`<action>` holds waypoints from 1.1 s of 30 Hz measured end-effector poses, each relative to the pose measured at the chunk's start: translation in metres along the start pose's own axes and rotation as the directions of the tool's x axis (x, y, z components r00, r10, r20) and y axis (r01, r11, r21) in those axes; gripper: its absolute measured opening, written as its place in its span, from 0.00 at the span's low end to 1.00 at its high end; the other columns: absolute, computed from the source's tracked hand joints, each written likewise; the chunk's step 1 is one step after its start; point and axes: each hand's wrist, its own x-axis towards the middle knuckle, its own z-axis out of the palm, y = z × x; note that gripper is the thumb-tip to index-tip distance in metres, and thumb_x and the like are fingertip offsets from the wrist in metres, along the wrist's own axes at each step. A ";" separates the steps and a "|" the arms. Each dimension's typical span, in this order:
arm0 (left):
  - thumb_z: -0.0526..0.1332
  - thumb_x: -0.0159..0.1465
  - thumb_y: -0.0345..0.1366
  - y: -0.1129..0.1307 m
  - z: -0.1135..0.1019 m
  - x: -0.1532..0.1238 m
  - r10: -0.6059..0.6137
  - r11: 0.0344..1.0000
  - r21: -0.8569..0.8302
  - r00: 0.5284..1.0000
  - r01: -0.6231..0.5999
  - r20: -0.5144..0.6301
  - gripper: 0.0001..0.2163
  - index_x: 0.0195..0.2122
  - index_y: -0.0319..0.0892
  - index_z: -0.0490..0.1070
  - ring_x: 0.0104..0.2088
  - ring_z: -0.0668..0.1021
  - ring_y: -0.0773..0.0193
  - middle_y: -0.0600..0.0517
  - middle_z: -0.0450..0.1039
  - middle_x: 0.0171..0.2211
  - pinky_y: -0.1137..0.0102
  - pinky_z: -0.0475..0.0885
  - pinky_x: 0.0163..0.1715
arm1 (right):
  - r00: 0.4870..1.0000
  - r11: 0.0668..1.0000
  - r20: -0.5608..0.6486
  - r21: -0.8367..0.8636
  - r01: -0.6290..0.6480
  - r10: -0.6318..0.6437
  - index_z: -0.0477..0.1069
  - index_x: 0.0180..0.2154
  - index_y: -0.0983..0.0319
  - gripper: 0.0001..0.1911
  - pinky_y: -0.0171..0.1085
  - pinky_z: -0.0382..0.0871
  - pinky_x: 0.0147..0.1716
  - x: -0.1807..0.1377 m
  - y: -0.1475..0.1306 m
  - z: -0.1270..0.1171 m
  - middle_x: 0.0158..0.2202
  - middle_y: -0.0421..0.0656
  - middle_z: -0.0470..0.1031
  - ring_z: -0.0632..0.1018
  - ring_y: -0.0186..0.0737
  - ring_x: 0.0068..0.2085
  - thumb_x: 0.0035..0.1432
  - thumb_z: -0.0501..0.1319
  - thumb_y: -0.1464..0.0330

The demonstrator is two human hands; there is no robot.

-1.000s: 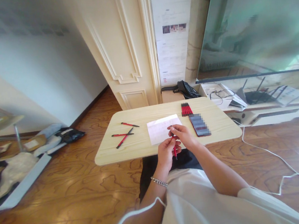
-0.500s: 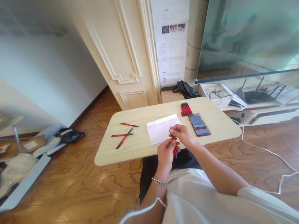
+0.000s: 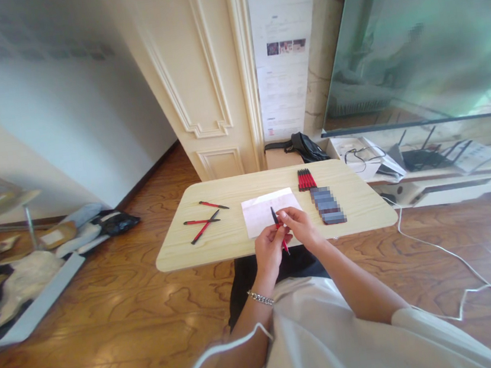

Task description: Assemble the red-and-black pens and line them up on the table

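So I've got a slim red-and-black pen, plastic by the look of it [image 3: 284, 245], up off the table right in front of me, near the paper's closest corner on the right. My left hand [image 3: 268, 251] is pinched around its middle, which I'd guess is the steadiest spot since both ends stick out. It slants, black end away from me, red end towards my lap.

My right hand [image 3: 301, 227] is right up against the left, fingers curled by the upper part of the pen. Honestly can't tell whether they're clamped on it or just resting alongside. Keeping both hands this close probably stops such a thin thing twisting about.

The pale wood-grain table with rounded corners [image 3: 177, 249] is kind of zoned. On the left are three loose red-and-black pens: one on its own [image 3: 213, 204], the other two crossed [image 3: 204, 229], so that side looks just dropped there. Over right, a tidy side-by-side row of red-and-black pens [image 3: 306, 180] sits near the far edge, lined up I reckon so they don't roll. The dark rectangular smartphone [image 3: 327, 205] lies just on my side of it. The flat white sheet of paper [image 3: 260, 213] takes the middle, between both groups.
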 end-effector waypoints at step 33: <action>0.60 0.60 0.35 -0.013 -0.045 0.034 0.449 0.361 0.860 0.875 -0.361 0.179 0.06 0.36 0.45 0.76 0.37 0.74 0.54 0.46 0.76 0.34 0.63 0.66 0.42 | 0.977 0.701 -0.060 0.706 -0.102 0.203 0.61 0.21 0.59 0.23 0.31 0.43 0.12 0.038 0.010 -0.039 0.14 0.31 0.47 0.48 0.28 0.15 0.53 0.55 0.47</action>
